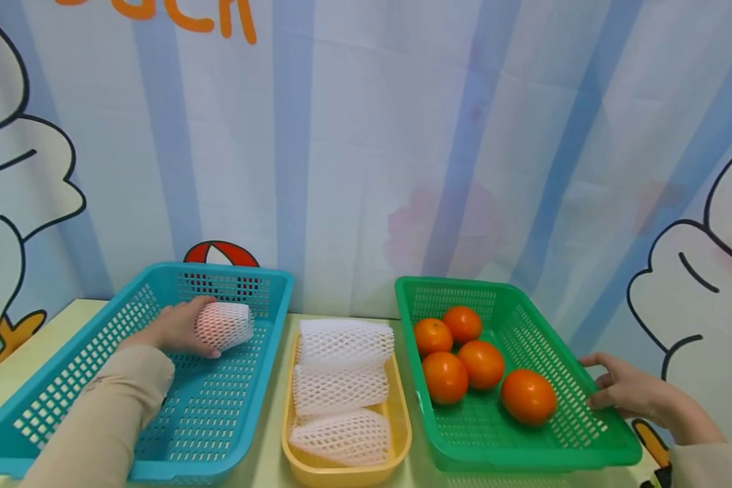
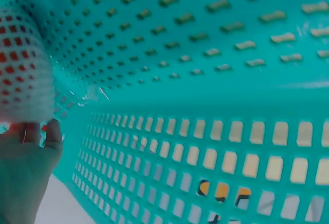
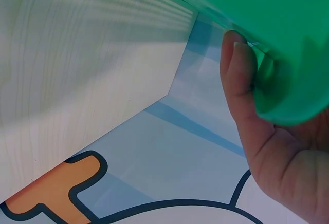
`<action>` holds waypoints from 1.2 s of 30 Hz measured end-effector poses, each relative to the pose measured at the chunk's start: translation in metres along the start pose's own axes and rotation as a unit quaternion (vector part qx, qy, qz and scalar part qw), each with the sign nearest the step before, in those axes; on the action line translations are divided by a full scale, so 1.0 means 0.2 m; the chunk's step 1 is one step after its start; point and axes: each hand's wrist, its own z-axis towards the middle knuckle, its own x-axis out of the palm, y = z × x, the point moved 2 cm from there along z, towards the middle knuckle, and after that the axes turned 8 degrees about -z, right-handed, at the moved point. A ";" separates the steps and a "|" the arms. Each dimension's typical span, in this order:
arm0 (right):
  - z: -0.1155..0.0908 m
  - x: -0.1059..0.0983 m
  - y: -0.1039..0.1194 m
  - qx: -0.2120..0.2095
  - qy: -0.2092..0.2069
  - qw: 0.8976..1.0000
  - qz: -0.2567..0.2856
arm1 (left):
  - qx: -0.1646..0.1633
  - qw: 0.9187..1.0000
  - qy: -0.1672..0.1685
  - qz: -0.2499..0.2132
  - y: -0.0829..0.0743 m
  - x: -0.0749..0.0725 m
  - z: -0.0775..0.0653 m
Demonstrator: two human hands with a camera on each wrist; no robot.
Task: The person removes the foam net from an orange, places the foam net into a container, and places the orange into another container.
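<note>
My left hand (image 1: 179, 329) grips an orange wrapped in a white foam net sleeve (image 1: 224, 325), inside the far part of the blue basket (image 1: 213, 468). In the left wrist view the netted orange (image 2: 23, 70) shows at the left edge, with fingertips (image 2: 51, 136) at its lower end. At the far right, my right hand (image 1: 637, 393) grips the right rim of the green basket (image 1: 494, 457). The right wrist view shows the thumb (image 3: 239, 62) against the basket's outer side, just below the rim. Several bare oranges (image 1: 484, 364) lie in the green basket.
Between the two baskets stands a small yellow basket (image 1: 348, 476) with several white foam net sleeves (image 1: 341, 390) lying in it. All three are on a pale wood-grain table (image 3: 92, 80). A striped cartoon curtain (image 1: 354, 169) hangs close behind.
</note>
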 end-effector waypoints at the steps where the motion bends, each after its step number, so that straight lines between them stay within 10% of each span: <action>1: 0.00 0.00 0.00 0.001 0.000 1.000 0.001 | 0.002 1.000 0.001 -0.007 0.00 0.01 0.01; 17: 0.00 -0.01 0.01 -0.013 0.011 1.000 0.003 | -0.024 1.000 0.000 0.000 -0.06 0.06 0.06; 36: 0.01 0.00 0.00 -0.002 0.002 1.000 0.002 | -0.007 0.999 -0.045 -0.012 -0.09 -0.05 0.02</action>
